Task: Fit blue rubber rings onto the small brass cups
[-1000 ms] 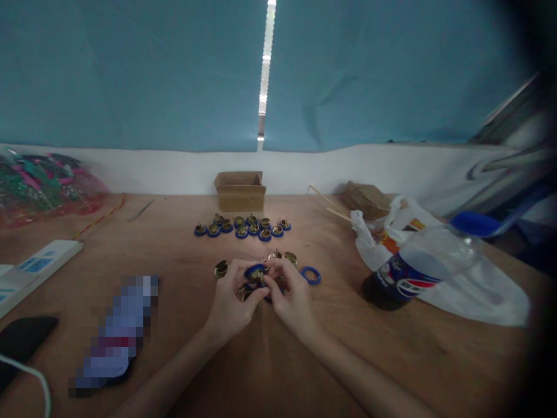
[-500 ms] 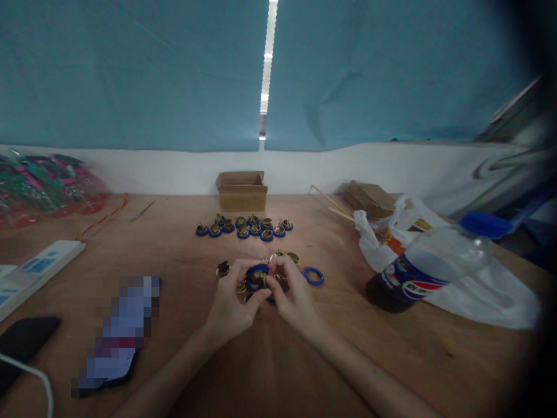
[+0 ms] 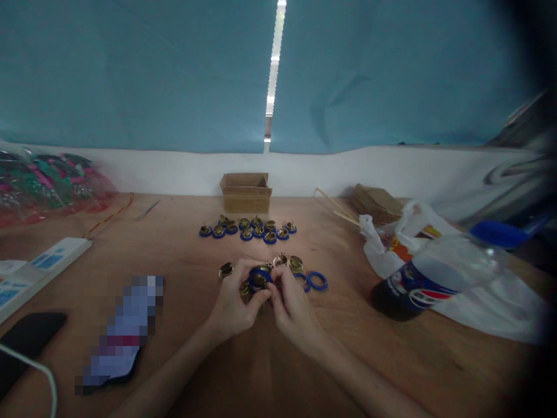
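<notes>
Between my hands a blue ring [image 3: 260,273] is held with a brass-coloured metal piece in it. My left hand [image 3: 232,305] grips the ring's left side, thumb below and fingers above. My right hand [image 3: 298,307] pinches at its right side; the fingertips partly hide the metal piece. Around my fingers lie several brass-coloured round pieces, one brass disc [image 3: 226,270] to the left and another brass disc [image 3: 296,264] to the right. A loose blue ring [image 3: 317,281] rests right of my right hand. Farther back sit several blue rings with brass pieces [image 3: 246,233] in a cluster.
An open cardboard box [image 3: 246,200] stands against the wall. On the right are a cola bottle [image 3: 418,287], a white plastic bag [image 3: 483,310] and a brown packet [image 3: 375,203]. On the left lie a phone [image 3: 124,334], a power strip [image 3: 52,261] and a black object [image 3: 30,342].
The blue ring in my hands has tilted, showing more of its blue face. My right fingers have shifted slightly at its edge. The whole view has moved a little.
</notes>
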Tool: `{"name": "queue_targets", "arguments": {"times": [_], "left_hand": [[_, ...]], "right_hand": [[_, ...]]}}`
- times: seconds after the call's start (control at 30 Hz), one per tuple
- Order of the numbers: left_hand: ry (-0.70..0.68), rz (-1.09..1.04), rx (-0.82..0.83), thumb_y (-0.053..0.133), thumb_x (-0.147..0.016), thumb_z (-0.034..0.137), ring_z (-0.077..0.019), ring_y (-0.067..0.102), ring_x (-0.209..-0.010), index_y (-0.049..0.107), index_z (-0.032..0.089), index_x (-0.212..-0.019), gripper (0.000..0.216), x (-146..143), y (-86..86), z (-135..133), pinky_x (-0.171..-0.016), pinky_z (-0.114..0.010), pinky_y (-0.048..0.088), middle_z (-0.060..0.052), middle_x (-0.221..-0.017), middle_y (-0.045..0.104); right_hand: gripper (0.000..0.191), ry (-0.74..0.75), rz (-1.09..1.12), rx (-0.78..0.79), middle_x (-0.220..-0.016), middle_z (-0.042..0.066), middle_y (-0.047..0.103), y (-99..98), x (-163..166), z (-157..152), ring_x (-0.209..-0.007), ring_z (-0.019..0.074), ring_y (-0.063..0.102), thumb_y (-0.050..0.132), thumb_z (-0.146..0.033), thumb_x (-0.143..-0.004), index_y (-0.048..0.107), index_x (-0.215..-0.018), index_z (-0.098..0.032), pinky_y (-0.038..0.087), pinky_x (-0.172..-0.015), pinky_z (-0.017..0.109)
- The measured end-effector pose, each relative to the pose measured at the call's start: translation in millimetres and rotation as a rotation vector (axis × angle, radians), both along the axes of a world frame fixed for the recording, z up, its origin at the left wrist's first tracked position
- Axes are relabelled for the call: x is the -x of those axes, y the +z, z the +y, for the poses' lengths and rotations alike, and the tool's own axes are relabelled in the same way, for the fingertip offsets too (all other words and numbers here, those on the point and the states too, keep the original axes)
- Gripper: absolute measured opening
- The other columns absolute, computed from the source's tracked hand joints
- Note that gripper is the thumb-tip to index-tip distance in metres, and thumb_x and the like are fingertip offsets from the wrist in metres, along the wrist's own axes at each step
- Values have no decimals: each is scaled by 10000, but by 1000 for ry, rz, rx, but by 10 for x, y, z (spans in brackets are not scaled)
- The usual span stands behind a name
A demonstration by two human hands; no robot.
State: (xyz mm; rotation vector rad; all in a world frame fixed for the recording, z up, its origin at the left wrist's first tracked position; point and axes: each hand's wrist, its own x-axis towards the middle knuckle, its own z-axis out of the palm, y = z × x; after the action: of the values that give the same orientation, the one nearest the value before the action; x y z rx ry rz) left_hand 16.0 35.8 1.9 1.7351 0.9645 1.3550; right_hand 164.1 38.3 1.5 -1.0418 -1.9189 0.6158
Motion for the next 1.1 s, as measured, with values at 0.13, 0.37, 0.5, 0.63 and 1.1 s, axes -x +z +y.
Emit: {"name": "queue_targets", "arguments": {"times": [0.13,0.37,0.5,0.63,1.1], "left_hand": [[33,-16,33,611,-806,134,-211,628,-1003,496,192,-1120,340,17,-31,35,-903,-347,495,-83,-1075,631],[96,-104,109,565,-852,160,-200,623,-1056,477,205,-1139,303,76,9,63,-936,-342,491,-73,-1101,630],[56,-97,101,526,-876,167,-205,627,-1057,502,202,-1161,288,39,3,18,-937,-344,493,-88,-1141,635],[24,-70,97,490,-899,171,-210,617,-1081,533,209,-1164,272,-1,2,-22,-942,-329,491,-90,-1176,625],[96,-55,41,458,-902,143,-225,554,-1170,567,220,-1039,191,10,-123,62,-981,-392,459,-108,-1279,511]], "right_hand": [[107,-23,0,18,-836,27,521,53,20,-23,-746,173,520,419,-117,-906,444,-958,-207,431,-669,306],[409,14,87,16,-895,39,568,97,39,-106,-737,169,574,464,-157,-905,336,-1286,-228,480,-650,300],[266,-59,192,179,-751,-4,550,80,-11,26,-635,149,546,466,-231,-922,442,-1186,-209,449,-551,258],[152,5,351,388,-605,-57,466,39,-35,152,-461,108,465,480,-342,-911,545,-956,-212,383,-418,220],[289,150,487,659,-499,-103,454,99,-22,155,-378,73,409,629,-463,-800,496,-834,-209,353,-384,189]]}}
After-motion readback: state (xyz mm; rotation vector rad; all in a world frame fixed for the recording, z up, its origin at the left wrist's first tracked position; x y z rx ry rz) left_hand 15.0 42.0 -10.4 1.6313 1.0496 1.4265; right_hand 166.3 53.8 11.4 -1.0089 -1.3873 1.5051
